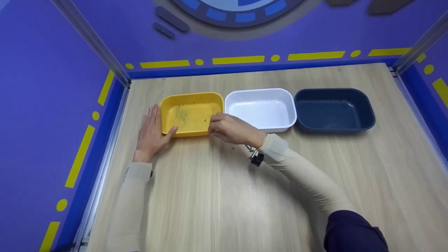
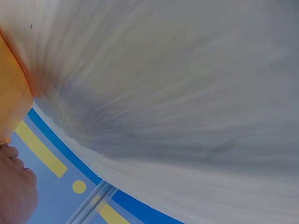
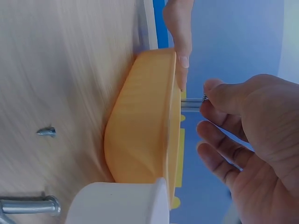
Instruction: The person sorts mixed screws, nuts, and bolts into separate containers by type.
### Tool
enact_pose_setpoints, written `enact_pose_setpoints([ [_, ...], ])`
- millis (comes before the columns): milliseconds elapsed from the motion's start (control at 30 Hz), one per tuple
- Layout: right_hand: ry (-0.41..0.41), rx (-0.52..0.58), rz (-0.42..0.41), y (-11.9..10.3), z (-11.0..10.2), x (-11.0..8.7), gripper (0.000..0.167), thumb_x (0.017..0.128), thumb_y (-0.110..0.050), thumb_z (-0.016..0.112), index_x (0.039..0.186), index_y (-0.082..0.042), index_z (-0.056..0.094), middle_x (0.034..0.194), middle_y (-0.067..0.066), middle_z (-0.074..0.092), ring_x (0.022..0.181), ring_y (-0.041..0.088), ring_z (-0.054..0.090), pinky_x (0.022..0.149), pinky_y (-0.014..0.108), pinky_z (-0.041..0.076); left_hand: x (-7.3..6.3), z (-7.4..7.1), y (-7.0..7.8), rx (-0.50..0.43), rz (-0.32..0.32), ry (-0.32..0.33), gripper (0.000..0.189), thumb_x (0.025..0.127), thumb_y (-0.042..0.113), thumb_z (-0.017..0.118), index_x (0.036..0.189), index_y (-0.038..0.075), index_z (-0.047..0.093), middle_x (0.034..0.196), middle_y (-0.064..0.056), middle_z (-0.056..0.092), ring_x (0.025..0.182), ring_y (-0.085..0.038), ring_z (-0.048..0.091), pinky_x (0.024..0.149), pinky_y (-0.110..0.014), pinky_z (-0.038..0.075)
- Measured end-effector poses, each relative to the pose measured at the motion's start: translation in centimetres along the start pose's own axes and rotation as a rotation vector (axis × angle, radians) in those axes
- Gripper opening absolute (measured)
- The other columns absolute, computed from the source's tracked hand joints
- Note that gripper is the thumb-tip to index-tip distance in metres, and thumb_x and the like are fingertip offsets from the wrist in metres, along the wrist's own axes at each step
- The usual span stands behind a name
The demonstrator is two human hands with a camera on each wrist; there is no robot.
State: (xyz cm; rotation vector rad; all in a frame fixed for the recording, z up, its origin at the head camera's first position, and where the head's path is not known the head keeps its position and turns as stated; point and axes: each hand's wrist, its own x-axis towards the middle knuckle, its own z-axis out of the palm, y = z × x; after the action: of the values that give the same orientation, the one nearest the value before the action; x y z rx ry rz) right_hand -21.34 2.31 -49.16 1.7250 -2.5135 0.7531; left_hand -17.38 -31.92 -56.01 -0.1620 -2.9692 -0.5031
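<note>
My left hand (image 1: 150,133) lies along the left end of the yellow bin (image 1: 169,117), fingers straight, thumb over the front rim. Its knuckles show at the lower left of the left wrist view, beside the orange-looking bin wall (image 2: 11,88). Over the bin's front right corner, my right hand (image 1: 232,128) pinches a small screw (image 3: 204,97) between thumb and fingertip. Most of that screw is hidden by the fingers. Inside the yellow bin are a small dark bit (image 1: 205,120) and thin dark marks. Another small screw (image 3: 46,131) lies on the table in front.
A white bin (image 1: 260,128) and a dark blue bin (image 1: 334,131) stand in a row right of the yellow one. A silver metal piece (image 3: 30,206) with a flanged end lies on the table (image 1: 196,196). Blue panels (image 1: 168,49) wall in the back and sides.
</note>
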Motion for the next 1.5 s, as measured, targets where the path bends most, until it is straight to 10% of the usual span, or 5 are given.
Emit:
enact_pose_setpoints([
  [433, -0.045, 0.013, 0.192, 0.3, -1.2, 2.5, 0.018, 0.109, -0.019, 0.064, 0.118, -0.014, 0.078, 0.118, 0.0, 0.071, 0.108, 0.015, 0.061, 0.099, 0.026, 0.056, 0.1, 0.0, 0.0, -0.013, 0.009, 0.001, 0.108, 0.101, 0.073, 0.048, 0.171, 0.001, 0.008, 0.18, -0.018, 0.009, 0.167, -0.038, 0.007, 0.136, -0.058, 0.011],
  [1500, -0.063, -0.039, 0.332, 2.6, -1.4, 8.2, 0.021, 0.11, -0.02, 0.061, 0.121, -0.01, 0.077, 0.118, 0.004, 0.071, 0.108, 0.016, 0.062, 0.099, 0.022, 0.055, 0.2, -0.7, 0.4, -0.064, 0.027, -0.014, 0.107, 0.101, 0.069, 0.052, 0.171, 0.0, 0.009, 0.179, -0.022, 0.009, 0.167, -0.042, 0.007, 0.135, -0.06, 0.009],
])
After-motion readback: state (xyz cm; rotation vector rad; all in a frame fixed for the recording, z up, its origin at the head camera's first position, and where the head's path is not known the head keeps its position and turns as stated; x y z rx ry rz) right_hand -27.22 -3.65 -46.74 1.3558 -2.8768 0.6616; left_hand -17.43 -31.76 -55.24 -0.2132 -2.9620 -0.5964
